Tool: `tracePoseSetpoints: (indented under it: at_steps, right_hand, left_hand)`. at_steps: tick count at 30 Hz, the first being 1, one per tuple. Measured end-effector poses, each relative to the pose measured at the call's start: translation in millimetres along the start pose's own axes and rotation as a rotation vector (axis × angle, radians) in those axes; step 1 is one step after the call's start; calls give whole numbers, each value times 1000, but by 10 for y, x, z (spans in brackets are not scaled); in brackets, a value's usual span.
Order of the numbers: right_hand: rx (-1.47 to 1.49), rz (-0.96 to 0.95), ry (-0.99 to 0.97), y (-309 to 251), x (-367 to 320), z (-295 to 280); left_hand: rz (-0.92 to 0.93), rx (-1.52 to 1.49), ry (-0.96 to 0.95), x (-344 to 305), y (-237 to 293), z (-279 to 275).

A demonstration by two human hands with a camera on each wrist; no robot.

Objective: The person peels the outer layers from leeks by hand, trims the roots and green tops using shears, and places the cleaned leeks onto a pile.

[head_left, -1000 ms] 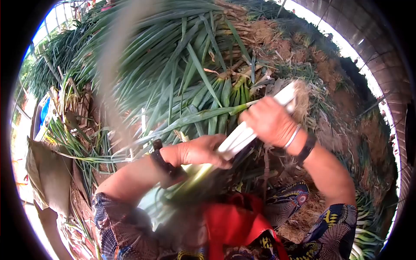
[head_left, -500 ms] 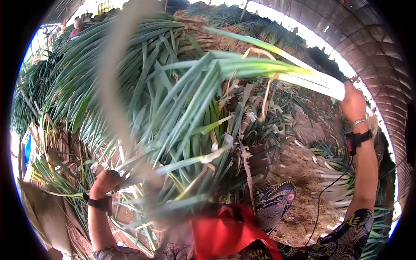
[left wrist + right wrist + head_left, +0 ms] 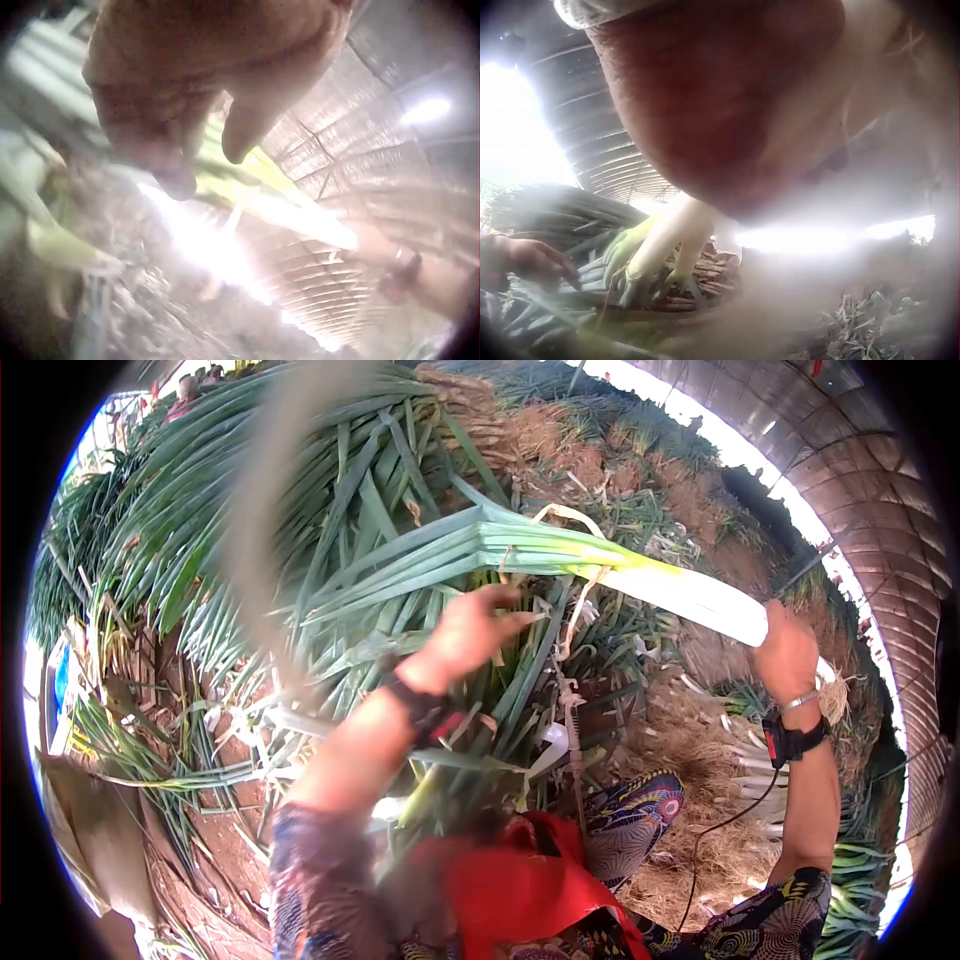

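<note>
My right hand [image 3: 788,652] grips several long green onions [image 3: 685,596] round their white stems, near the roots. The stems point left, and their green leaves bend down over the heap. Below and left of those leaves is my left hand [image 3: 465,638], fingers and thumb spread apart, holding nothing. In the left wrist view, the thumb and fingers of the left hand [image 3: 202,90] overlap the yellow-green part of the held onions [image 3: 277,199]. The right wrist view shows the right hand [image 3: 720,105] large above the pale stems [image 3: 667,236].
A big heap of green onions [image 3: 220,500] spreads at the upper left. Trimmed onions [image 3: 755,780] with brown roots [image 3: 665,860] lie at the lower right. Loose leaves and soil cover the ground [image 3: 220,860]. A thin dark cable [image 3: 735,820] hangs from the right wrist.
At first both hands were on the onions close to my lap. My right hand then swung them out to the right and has since lowered slightly. My left hand moved left, then back towards the leaves.
</note>
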State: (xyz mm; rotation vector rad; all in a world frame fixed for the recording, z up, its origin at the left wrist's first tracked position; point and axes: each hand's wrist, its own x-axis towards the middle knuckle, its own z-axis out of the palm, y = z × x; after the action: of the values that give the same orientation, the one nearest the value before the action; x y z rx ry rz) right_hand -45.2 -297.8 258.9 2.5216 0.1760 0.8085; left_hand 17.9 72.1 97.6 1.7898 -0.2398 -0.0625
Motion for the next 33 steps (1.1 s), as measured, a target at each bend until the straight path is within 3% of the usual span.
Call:
tracePoseSetpoints:
  at_steps: [4, 6, 8, 11, 13, 14, 15, 18, 19, 21, 22, 23, 24, 25, 26, 27, 30, 31, 33]
  right_hand:
    - [10, -20, 40, -101, -66, -63]
    - [4, -36, 50, -80, -97, -33]
    - [15, -37, 70, -45, -145, 15]
    - [22, -7, 52, 86, -229, 167]
    - [62, 16, 27, 130, -284, 302]
    - [99, 25, 14, 114, -307, 349]
    - [130, 42, -1, 93, -348, 393]
    - [356, 21, 23, -132, -550, 537]
    - [423, 73, -21, -206, -681, 683]
    - [607, 204, -352, -457, -972, 717]
    - [623, 247, -517, -575, -1144, 657]
    - [804, 229, -559, -685, -1367, 678]
    - [855, 250, -799, -775, -1426, 533]
    - [991, 251, -995, -850, -1480, 389]
    - [1014, 339, -977, -986, -1644, 365]
    - [1135, 378, -1116, -995, -1641, 137]
    - [1189, 391, -1048, -1120, -1955, 93]
    - [1244, 418, -1022, -1186, -2083, 161]
    - [1258, 425, -898, -1257, -2271, 193]
  left_hand:
    - [-136, -550, -205, 242, 83, 797]
    - [-46, -676, -254, 298, 35, 991]
    - [-107, -721, -316, 262, -50, 962]
    - [-83, -405, -324, 76, -203, 620]
    - [-91, 134, -404, -85, -349, 346]
    - [167, 488, -477, -68, -819, 301]
    - [558, 609, -770, -105, -1253, 207]
    - [418, 536, -959, -286, -1349, 129]
    - [46, 595, -891, -332, -658, 184]
    - [35, -16, -695, -222, -593, 387]
    - [-140, 8, -753, -112, -419, 494]
    - [-296, -147, -648, -72, -484, 611]
    - [-461, -292, -518, -111, -576, 674]
    - [-524, -432, -520, -134, -640, 801]
    - [-591, -570, -517, -161, -705, 925]
    - [-368, -482, -532, -178, -1094, 990]
    - [-164, -633, -637, -250, -1023, 1197]
    - [-298, -878, -646, -380, -636, 1287]
    - [-285, -768, -538, -405, -445, 1384]
